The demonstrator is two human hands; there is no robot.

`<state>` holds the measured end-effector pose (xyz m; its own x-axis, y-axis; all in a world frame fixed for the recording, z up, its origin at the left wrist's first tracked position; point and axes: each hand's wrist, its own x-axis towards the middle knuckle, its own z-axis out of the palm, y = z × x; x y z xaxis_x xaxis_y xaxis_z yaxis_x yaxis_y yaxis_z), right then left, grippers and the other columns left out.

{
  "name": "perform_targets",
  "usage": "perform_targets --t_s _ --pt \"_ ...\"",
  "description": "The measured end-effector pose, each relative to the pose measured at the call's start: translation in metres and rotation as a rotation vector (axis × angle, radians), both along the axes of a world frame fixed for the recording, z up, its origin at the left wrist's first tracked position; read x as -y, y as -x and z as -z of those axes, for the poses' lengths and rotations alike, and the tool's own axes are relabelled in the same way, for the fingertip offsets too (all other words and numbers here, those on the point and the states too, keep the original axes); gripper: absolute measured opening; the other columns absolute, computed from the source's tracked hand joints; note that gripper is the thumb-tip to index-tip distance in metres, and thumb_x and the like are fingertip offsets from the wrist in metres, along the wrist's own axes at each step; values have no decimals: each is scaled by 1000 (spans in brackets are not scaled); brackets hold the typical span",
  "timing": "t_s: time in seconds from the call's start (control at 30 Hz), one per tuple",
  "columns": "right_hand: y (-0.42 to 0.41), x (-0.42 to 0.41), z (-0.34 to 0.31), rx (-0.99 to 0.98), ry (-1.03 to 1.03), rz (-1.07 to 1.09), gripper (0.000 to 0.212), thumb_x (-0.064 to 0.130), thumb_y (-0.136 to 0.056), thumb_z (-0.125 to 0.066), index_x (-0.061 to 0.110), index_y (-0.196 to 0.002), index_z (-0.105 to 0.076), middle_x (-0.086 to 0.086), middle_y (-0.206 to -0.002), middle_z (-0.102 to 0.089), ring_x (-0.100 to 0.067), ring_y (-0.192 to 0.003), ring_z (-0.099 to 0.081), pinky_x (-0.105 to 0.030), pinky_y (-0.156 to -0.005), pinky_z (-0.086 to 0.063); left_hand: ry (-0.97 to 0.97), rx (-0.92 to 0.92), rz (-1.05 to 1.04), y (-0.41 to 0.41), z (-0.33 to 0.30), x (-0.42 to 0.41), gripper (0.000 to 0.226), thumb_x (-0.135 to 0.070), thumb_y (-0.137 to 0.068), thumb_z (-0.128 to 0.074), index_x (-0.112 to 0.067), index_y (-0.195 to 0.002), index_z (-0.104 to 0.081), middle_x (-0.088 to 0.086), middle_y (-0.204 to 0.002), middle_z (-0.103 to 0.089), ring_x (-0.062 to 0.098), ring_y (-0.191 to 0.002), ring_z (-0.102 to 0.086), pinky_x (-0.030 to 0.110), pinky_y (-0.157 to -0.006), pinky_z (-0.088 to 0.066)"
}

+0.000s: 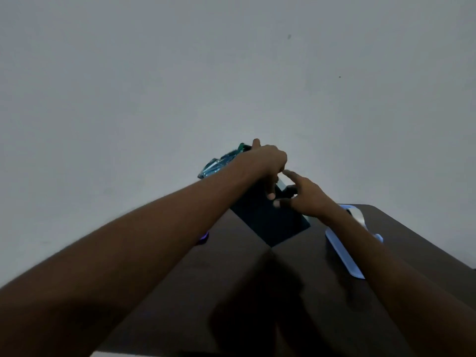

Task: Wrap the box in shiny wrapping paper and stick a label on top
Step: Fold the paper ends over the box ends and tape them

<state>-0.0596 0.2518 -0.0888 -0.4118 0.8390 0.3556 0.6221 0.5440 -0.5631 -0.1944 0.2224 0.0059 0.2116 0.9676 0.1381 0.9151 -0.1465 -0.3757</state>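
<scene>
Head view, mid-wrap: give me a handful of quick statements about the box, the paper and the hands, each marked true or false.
1. The dark box lies on the dark brown table. True.
2. Shiny blue-green wrapping paper bunches at the box's far end. True.
3. The paper already covers the whole box. False: the near part shows bare and dark.
4. The left hand rests idle on the table. False: it is at the box's far end, fingers curled down over it.
5. The right hand holds the pale blue object. False: that lies on the table; the hand's fingers reach toward the box.
</scene>
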Motion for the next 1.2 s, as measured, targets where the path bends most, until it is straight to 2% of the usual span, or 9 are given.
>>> perform_targets --t_s 0.1,0.23,0.37,0.47,0.53,0.67,0.9,1.13,1.2 --pt "-8 -5 16 -123 150 -35 68 29 -74 -85 22 -134 -53 -10 -117 -70 -22 -101 -67 -40 -90 -56 -159 82 116 11 -13 -1 72 -49 -61 -85 -27 -125 -60 -1 -119 -62 28 -120 -46 46 -103 -34" --pt "-16 -9 40 -248 245 22 67 36 -66 -90 15 -120 -56 -6 -112 -67 -20 -94 -68 -42 -84 -59 -410 414 191 24 -30 10 49 -50 -76 -74 -18 -112 -68 2 -109 -68 23 -105 -60 35 -88 -48" --pt "-20 -9 45 -211 252 29 74 51 -59 -88 17 -115 -55 -3 -112 -66 -19 -98 -67 -45 -87 -57 -202 519 65 16 -22 11 59 -70 -71 -67 -12 -76 -63 -1 -70 -60 17 -70 -57 28 -62 -43" --pt "-24 -8 34 -327 228 -35 81 51 -60 -88 19 -126 -52 0 -118 -66 -17 -105 -66 -38 -85 -58 -137 509 105 6 -16 7 49 -59 -69 -76 -12 -80 -71 -3 -65 -61 16 -65 -57 27 -59 -42" --pt "-27 -5 25 -453 246 -98 69 32 -72 -86 15 -130 -52 -3 -119 -68 -17 -104 -68 -30 -77 -58 -112 528 136 -1 -16 4 35 -45 -69 -81 -12 -79 -74 -3 -64 -63 16 -64 -58 27 -60 -44" --pt "-29 -8 23 -510 296 -134 68 27 -72 -86 16 -130 -52 -6 -114 -71 -19 -98 -72 -34 -78 -60 -80 576 154 -13 -30 8 33 -33 -70 -84 -20 -53 -60 -8 -49 -52 8 -50 -47 21 -51 -37" --pt "-30 -7 24 -519 294 -145 70 24 -73 -86 16 -133 -51 -6 -109 -71 -18 -96 -72 -28 -72 -59 -117 620 109 -23 -49 11 33 -36 -69 -85 -8 -84 -78 7 -85 -76 21 -79 -69 30 -69 -53" --pt "-31 -1 22 -509 281 -159 68 23 -76 -84 16 -135 -49 -4 -107 -72 -14 -94 -71 -20 -65 -56 -200 706 189 -16 -61 20 21 -29 -79 -77 -8 -80 -78 0 -70 -74 11 -65 -71 29 -76 -60" --pt "-32 -1 22 -504 275 -161 69 24 -77 -83 16 -136 -49 -3 -108 -72 -14 -94 -71 -20 -65 -56 -129 689 182 -14 -64 24 34 -43 -81 -74 -9 -83 -77 0 -76 -75 10 -72 -73 28 -77 -59"
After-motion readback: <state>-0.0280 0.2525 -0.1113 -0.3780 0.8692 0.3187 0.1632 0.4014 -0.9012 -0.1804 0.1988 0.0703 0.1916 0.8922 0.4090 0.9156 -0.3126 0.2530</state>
